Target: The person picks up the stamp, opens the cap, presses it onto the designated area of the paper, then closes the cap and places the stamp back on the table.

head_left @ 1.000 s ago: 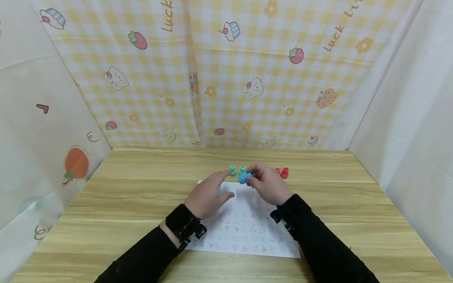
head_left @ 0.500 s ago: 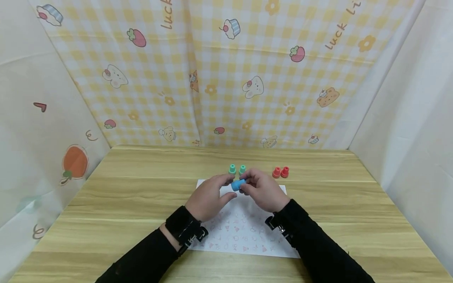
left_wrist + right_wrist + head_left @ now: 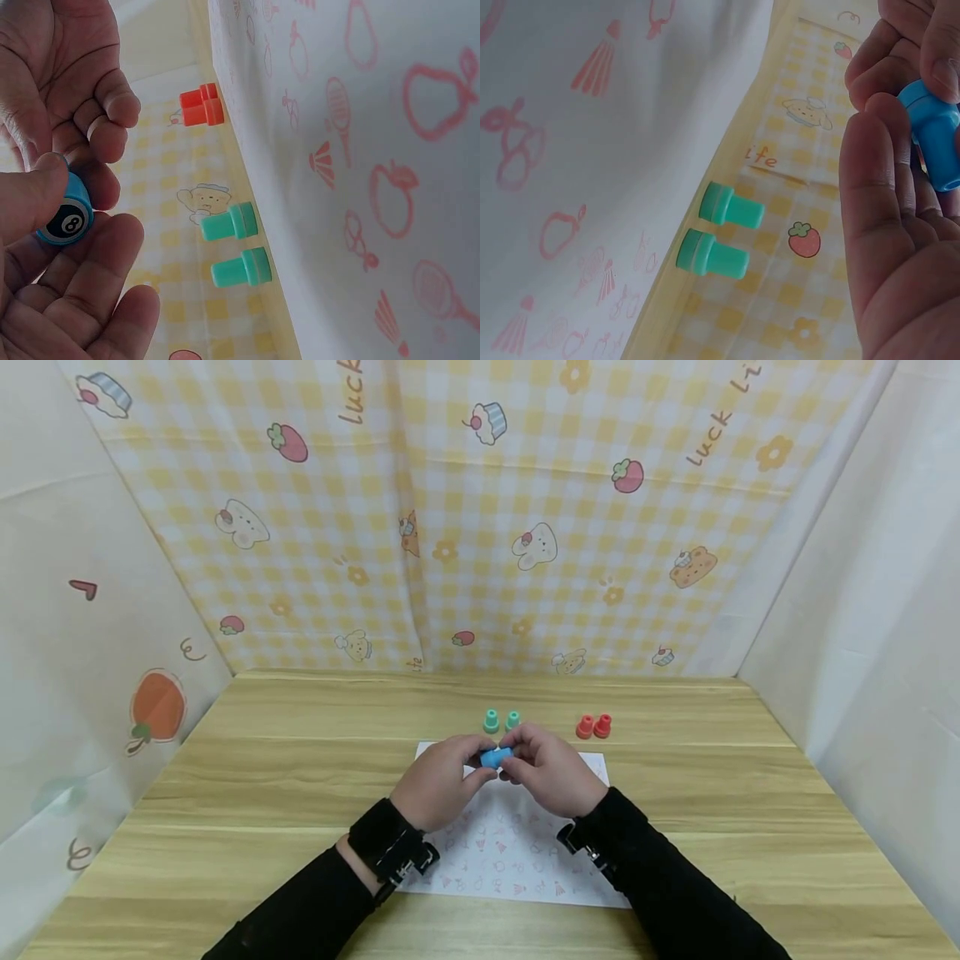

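A small blue stamp is held above the paper between both hands. My left hand pinches its wider end with thumb and fingers. At the narrower handle end, my right hand grips it. In the left wrist view the end of the blue stamp shows a black 8-ball picture. The right wrist view shows the side of the blue stamp, partly covered by fingers. Below lies a white paper sheet with rows of pink and red printed pictures.
Behind the paper stand two green stamps, side by side. To their right are two red stamps. A yellow checked cloth hangs at the back of the wooden table, with white cloth on both sides.
My right hand has brought the blue stamp left and toward me, away from the green stamps. My left hand, earlier apart from it, now holds its other end.
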Action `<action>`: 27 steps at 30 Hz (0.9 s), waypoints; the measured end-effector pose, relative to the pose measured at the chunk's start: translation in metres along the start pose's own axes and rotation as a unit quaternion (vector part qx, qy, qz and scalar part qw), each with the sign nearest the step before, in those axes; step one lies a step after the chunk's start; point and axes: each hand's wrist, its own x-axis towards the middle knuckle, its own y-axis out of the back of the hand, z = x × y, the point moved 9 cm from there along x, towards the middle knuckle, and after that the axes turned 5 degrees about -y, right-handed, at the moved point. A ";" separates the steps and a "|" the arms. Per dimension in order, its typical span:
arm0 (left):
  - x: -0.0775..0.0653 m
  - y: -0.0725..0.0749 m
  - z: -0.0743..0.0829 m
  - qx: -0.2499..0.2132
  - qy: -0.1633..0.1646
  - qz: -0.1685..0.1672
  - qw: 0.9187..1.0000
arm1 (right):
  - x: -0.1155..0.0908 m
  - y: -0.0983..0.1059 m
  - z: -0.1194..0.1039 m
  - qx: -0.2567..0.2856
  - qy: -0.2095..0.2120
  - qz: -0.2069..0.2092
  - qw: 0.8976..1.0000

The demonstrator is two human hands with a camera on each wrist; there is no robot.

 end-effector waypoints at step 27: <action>-0.001 0.003 0.005 -0.010 -0.016 0.018 1.000 | 0.001 -0.004 0.007 -0.053 -0.005 -0.016 0.998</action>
